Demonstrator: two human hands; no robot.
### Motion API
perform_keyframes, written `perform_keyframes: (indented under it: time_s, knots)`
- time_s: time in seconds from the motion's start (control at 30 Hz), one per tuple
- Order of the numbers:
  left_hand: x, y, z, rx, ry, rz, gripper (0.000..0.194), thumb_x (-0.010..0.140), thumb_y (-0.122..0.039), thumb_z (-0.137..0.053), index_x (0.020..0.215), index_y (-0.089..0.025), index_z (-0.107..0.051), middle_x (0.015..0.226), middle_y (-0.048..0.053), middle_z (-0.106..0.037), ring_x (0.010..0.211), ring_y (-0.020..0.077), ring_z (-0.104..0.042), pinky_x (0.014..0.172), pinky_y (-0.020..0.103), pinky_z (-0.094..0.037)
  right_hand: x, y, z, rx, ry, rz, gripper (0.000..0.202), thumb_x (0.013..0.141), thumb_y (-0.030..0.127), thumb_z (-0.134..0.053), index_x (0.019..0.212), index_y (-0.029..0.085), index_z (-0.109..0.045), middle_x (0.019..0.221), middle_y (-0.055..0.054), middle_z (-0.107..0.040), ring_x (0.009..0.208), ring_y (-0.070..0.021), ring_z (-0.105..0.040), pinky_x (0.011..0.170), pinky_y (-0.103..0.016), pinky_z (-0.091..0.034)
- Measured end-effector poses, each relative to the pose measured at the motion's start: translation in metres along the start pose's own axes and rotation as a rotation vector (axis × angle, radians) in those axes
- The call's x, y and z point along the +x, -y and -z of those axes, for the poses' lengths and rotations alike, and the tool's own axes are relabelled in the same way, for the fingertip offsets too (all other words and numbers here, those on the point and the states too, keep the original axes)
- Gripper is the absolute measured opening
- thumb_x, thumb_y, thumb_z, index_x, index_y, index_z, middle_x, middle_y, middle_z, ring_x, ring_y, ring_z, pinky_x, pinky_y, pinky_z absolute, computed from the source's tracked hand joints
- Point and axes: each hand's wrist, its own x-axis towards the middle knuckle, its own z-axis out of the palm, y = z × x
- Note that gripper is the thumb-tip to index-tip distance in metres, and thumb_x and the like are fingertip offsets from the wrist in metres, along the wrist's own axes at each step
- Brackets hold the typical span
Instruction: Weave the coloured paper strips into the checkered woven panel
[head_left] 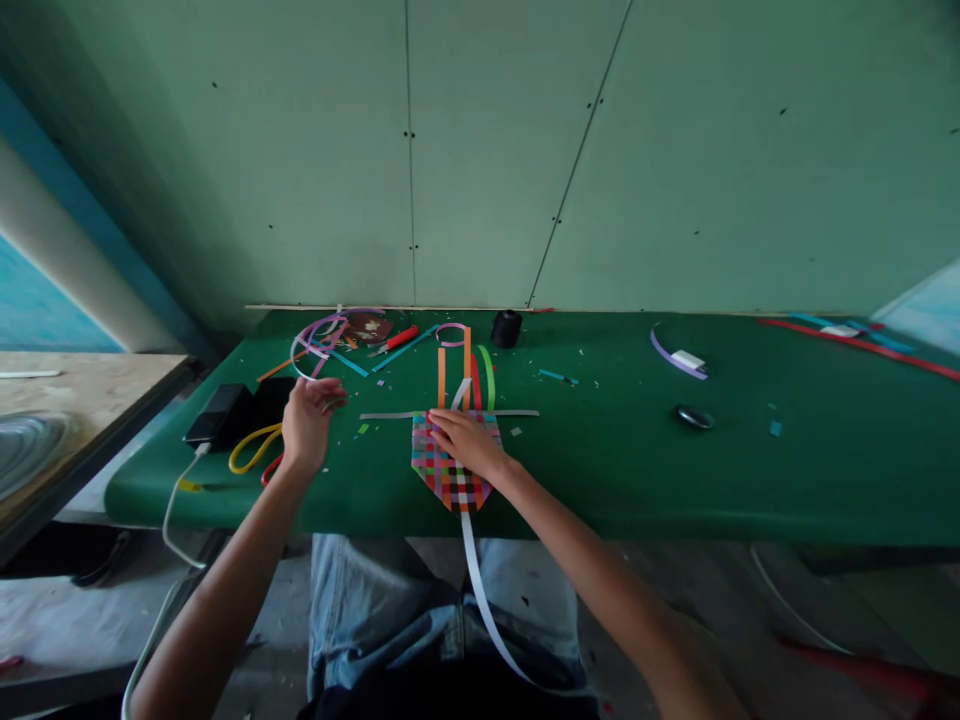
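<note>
A multicoloured woven piece [442, 475] lies at the table's near edge, with orange, red and green strips sticking out of its far side. A long white strip [480, 585] hangs from its near tip toward the lap. My right hand [466, 442] lies on the weave with its fingers spread. Left of it, my left hand [311, 415] is raised over the table, fingers bent. Whether it holds anything is too small to tell; a pale curved strip [295, 362] passes just beyond it.
Loose strips, a red-handled cutter [401, 340] and a black spool [506, 328] lie toward the wall. A black device [221, 412] with a cable and a yellow loop [247, 450] are at the left. Further right are a dark oval object [694, 416] and a purple strip [671, 357].
</note>
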Motion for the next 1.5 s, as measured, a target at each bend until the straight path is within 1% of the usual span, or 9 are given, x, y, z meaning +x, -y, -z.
perform_keyframes:
  time_s: [0.1, 0.2, 0.37, 0.43, 0.53, 0.63, 0.9, 1.17, 1.5]
  knots:
    - [-0.010, 0.000, -0.010, 0.143, 0.087, -0.015, 0.057, 0.103, -0.060, -0.036, 0.093, -0.018, -0.072, 0.085, 0.009, -0.074, 0.086, 0.0241, -0.073, 0.082, 0.041, -0.061, -0.007, -0.005, 0.004, 0.009, -0.013, 0.011, 0.040, 0.110, 0.026, -0.046, 0.147, 0.023, -0.061, 0.148, -0.011, -0.064, 0.139, -0.0279, -0.059, 0.116, -0.051, -0.053]
    - [-0.050, 0.004, -0.023, 0.612, 0.448, -0.192, 0.048, 0.107, -0.054, -0.040, 0.116, -0.021, -0.074, 0.117, 0.011, -0.076, 0.112, 0.0267, -0.071, 0.102, 0.044, -0.056, -0.016, -0.010, 0.009, 0.018, -0.055, -0.002, 0.039, 0.108, 0.024, -0.049, 0.145, 0.024, -0.062, 0.145, -0.011, -0.066, 0.135, -0.0289, -0.062, 0.113, -0.053, -0.055]
    - [-0.098, 0.027, -0.014, 1.045, 0.937, -0.525, 0.066, 0.106, -0.056, -0.047, 0.164, -0.025, -0.038, 0.169, 0.011, -0.040, 0.159, 0.0293, -0.034, 0.130, 0.049, -0.031, -0.029, -0.020, 0.016, 0.023, -0.128, -0.029, 0.038, 0.107, 0.024, -0.052, 0.143, 0.024, -0.065, 0.141, -0.012, -0.068, 0.129, -0.0300, -0.066, 0.110, -0.054, -0.057]
    - [-0.085, 0.033, 0.003, 1.166, 0.894, -0.505, 0.064, 0.106, -0.059, -0.045, 0.163, -0.029, -0.041, 0.170, 0.009, -0.039, 0.159, 0.0317, -0.032, 0.130, 0.054, -0.029, -0.033, -0.023, 0.019, 0.022, -0.127, -0.029, 0.039, 0.107, 0.025, -0.051, 0.144, 0.024, -0.065, 0.141, -0.011, -0.068, 0.129, -0.0296, -0.066, 0.110, -0.054, -0.057]
    - [-0.053, 0.029, 0.024, 1.282, 0.550, -0.436, 0.068, 0.105, -0.061, -0.044, 0.159, -0.019, -0.047, 0.168, 0.017, -0.039, 0.158, 0.0412, -0.031, 0.124, 0.063, -0.034, -0.036, -0.023, 0.021, 0.015, -0.126, -0.039, 0.039, 0.107, 0.023, -0.050, 0.144, 0.023, -0.064, 0.142, -0.012, -0.067, 0.130, -0.0293, -0.066, 0.110, -0.053, -0.058]
    - [-0.042, 0.016, 0.021, 1.226, 0.399, -0.486, 0.065, 0.108, -0.053, -0.042, 0.162, -0.018, -0.039, 0.171, 0.017, -0.035, 0.161, 0.0387, -0.024, 0.127, 0.062, -0.030, -0.032, -0.015, 0.017, 0.010, -0.130, -0.043, 0.037, 0.108, 0.022, -0.049, 0.140, 0.020, -0.066, 0.141, -0.013, -0.067, 0.129, -0.0290, -0.066, 0.110, -0.051, -0.057]
    - [-0.091, 0.023, -0.037, 1.040, 0.646, -0.490, 0.050, 0.106, -0.038, -0.050, 0.154, -0.024, -0.049, 0.154, 0.013, -0.056, 0.148, 0.0306, -0.049, 0.123, 0.050, -0.045, 0.012, 0.029, -0.012, 0.136, -0.097, 0.015, 0.037, 0.106, 0.014, -0.048, 0.138, 0.019, -0.065, 0.141, -0.013, -0.067, 0.130, -0.0261, -0.065, 0.113, -0.044, -0.053]
    - [-0.057, 0.043, -0.051, 1.111, 0.628, -0.497, 0.040, 0.105, -0.034, -0.051, 0.141, -0.024, -0.064, 0.144, 0.010, -0.066, 0.148, 0.0358, -0.047, 0.118, 0.057, -0.046, -0.013, 0.022, 0.017, 0.189, -0.193, -0.058, 0.036, 0.100, 0.008, -0.049, 0.123, 0.022, -0.072, 0.122, -0.009, -0.074, 0.111, -0.0233, -0.073, 0.100, -0.039, -0.061]
    - [-0.057, 0.053, -0.059, 1.128, 0.653, -0.556, 0.038, 0.107, -0.033, -0.047, 0.134, -0.022, -0.072, 0.133, 0.010, -0.073, 0.135, 0.0323, -0.058, 0.115, 0.054, -0.048, -0.041, 0.018, 0.024, 0.099, -0.097, -0.020, 0.031, 0.104, 0.012, -0.046, 0.121, 0.020, -0.071, 0.120, -0.010, -0.073, 0.113, -0.0249, -0.071, 0.100, -0.043, -0.061]
